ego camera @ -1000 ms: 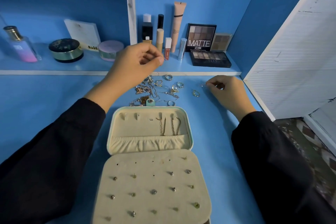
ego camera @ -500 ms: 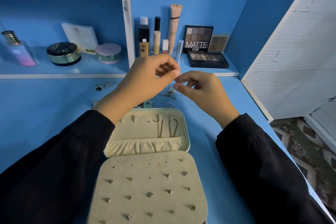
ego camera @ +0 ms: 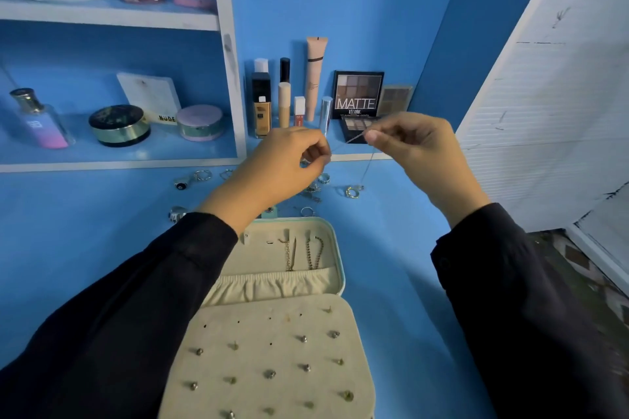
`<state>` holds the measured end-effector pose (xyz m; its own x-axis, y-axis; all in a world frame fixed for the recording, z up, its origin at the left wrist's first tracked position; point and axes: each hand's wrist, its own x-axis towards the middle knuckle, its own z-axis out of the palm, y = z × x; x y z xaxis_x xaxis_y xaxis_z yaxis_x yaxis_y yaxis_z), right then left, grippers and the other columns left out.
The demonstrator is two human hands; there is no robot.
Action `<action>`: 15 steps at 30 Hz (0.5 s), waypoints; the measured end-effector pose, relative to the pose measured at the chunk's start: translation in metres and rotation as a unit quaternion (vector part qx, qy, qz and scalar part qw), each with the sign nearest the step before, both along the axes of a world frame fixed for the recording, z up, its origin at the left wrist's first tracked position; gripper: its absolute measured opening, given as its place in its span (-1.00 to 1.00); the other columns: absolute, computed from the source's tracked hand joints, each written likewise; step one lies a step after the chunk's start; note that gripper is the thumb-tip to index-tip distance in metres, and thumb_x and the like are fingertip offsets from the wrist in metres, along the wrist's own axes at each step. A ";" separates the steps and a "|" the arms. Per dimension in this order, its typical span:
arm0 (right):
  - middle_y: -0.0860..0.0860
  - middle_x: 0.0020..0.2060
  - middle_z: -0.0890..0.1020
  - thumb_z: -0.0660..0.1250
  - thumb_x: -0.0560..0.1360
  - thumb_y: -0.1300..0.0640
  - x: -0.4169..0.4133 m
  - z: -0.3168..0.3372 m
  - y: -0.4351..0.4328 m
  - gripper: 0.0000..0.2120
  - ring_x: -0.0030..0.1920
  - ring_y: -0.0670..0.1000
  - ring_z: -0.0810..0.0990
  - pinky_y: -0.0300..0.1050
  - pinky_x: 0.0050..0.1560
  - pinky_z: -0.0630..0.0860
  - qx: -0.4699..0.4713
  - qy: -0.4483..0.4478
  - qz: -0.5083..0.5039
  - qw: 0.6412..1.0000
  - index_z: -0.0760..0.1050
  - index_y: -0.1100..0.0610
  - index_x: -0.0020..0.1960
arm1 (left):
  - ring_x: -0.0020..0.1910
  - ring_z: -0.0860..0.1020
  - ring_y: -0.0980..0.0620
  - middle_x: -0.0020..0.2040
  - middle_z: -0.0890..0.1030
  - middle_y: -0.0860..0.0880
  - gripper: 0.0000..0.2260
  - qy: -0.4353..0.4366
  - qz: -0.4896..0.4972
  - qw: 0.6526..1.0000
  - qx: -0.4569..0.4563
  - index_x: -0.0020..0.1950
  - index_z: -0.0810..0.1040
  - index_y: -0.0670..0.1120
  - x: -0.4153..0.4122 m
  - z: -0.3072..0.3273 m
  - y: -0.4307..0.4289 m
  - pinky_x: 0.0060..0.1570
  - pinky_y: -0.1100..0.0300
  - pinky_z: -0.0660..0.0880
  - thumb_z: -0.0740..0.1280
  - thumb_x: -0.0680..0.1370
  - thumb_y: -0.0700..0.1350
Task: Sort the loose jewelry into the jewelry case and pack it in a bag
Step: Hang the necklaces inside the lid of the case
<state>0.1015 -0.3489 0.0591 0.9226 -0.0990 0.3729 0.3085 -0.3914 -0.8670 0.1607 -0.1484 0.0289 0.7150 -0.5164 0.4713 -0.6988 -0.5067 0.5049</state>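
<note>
My left hand (ego camera: pixel 289 160) and right hand (ego camera: pixel 408 146) are raised above the far end of the jewelry case (ego camera: pixel 340 248). Each pinches the same thin silver chain (ego camera: pixel 355 138) between thumb and fingertips. The chain stretches between them, and a loose tail drops from my right hand toward the surface beyond the case.

The case lies open on the blue tabletop (ego camera: pixel 85 231), just below my wrists. Its far half holds 2 necklaces (ego camera: pixel 315 252) hung above an elastic pocket. Its near half is a cream panel dotted with stud earrings (ego camera: pixel 270 373). Just beyond the case, loose rings (ego camera: pixel 352 192) and small tangled pieces lie scattered on the blue.

Farther behind the case stands a white-edged shelf unit with blue walls. It carries a MATTE eyeshadow palette (ego camera: pixel 357 93), upright make-up tubes (ego camera: pixel 316 78), round compacts (ego camera: pixel 119 124) and, behind the case to the left, a perfume bottle (ego camera: pixel 37 119).

To the right of the case a white slatted panel (ego camera: pixel 544 95) rises, and below it a patch of patterned floor (ego camera: pixel 595 282) shows. My black sleeves (ego camera: pixel 510 282) lie on either side of the case.
</note>
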 end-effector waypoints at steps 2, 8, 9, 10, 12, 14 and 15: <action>-0.08 -0.36 0.59 0.44 0.48 0.22 0.000 0.009 -0.005 -0.91 -0.32 -0.13 0.45 -0.36 -0.28 0.36 0.014 -0.012 -0.012 1.000 0.62 0.09 -0.18 | -0.18 0.56 0.14 -0.13 0.62 0.00 -0.96 0.003 0.008 1.000 0.004 -0.05 0.63 -0.13 0.006 0.000 -0.001 -0.05 0.33 0.50 0.40 0.52 -0.24; 0.26 -0.25 0.61 0.42 0.50 0.23 -0.008 0.036 -0.014 -0.87 -0.31 -0.09 0.50 -0.35 -0.26 0.41 0.039 -0.040 -0.006 0.998 0.61 0.32 -0.07 | -0.13 0.61 0.15 -0.11 0.67 0.01 -0.95 0.036 0.031 0.995 -0.084 -0.02 0.65 -0.13 0.007 0.006 0.005 -0.03 0.38 0.52 0.42 0.53 -0.21; 0.19 -0.28 0.60 0.41 0.50 0.23 -0.010 0.040 -0.014 -0.89 -0.37 -0.14 0.47 -0.39 -0.31 0.39 0.043 -0.040 -0.006 0.998 0.61 0.30 -0.08 | -0.13 0.60 0.17 -0.10 0.67 0.02 -0.94 0.040 0.038 0.993 -0.108 -0.02 0.66 -0.13 0.006 0.009 0.007 -0.03 0.39 0.52 0.43 0.52 -0.20; 0.12 -0.30 0.58 0.41 0.50 0.22 -0.013 0.043 -0.013 -0.92 -0.41 -0.17 0.44 -0.40 -0.35 0.36 0.047 -0.040 -0.005 0.998 0.61 0.26 -0.09 | -0.12 0.60 0.18 -0.09 0.67 0.04 -0.93 0.045 0.045 0.990 -0.128 -0.02 0.66 -0.12 0.005 0.013 0.009 -0.04 0.39 0.52 0.44 0.52 -0.17; 0.09 -0.29 0.57 0.42 0.49 0.20 -0.019 0.047 -0.011 -0.95 -0.39 -0.15 0.43 -0.37 -0.34 0.36 0.053 -0.041 0.000 0.998 0.62 0.18 -0.13 | -0.12 0.61 0.17 -0.10 0.68 0.05 -0.93 0.056 0.055 0.985 -0.153 -0.02 0.66 -0.11 0.001 0.021 0.016 -0.06 0.36 0.52 0.45 0.52 -0.15; 0.09 -0.28 0.57 0.42 0.49 0.20 -0.024 0.051 -0.008 -0.95 -0.37 -0.13 0.43 -0.35 -0.33 0.38 0.063 -0.041 0.009 0.997 0.61 0.17 -0.14 | -0.16 0.61 0.18 -0.14 0.67 0.05 -0.96 0.070 0.057 0.979 -0.182 -0.04 0.64 -0.10 -0.007 0.030 0.024 -0.07 0.34 0.53 0.44 0.52 -0.19; 0.09 -0.28 0.56 0.42 0.50 0.21 -0.028 0.053 -0.006 -0.95 -0.37 -0.13 0.44 -0.35 -0.32 0.38 0.070 -0.040 0.013 0.997 0.61 0.17 -0.14 | -0.18 0.61 0.19 -0.15 0.66 0.06 -0.96 0.073 0.056 0.976 -0.196 -0.04 0.63 -0.09 -0.012 0.036 0.028 -0.07 0.34 0.53 0.43 0.52 -0.20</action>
<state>0.0736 -0.3545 0.1117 0.8934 -0.1308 0.4299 0.3877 -0.2593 -0.8846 0.1485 -0.1205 0.0644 0.8304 -0.2316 0.5067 -0.5569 -0.3226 0.7654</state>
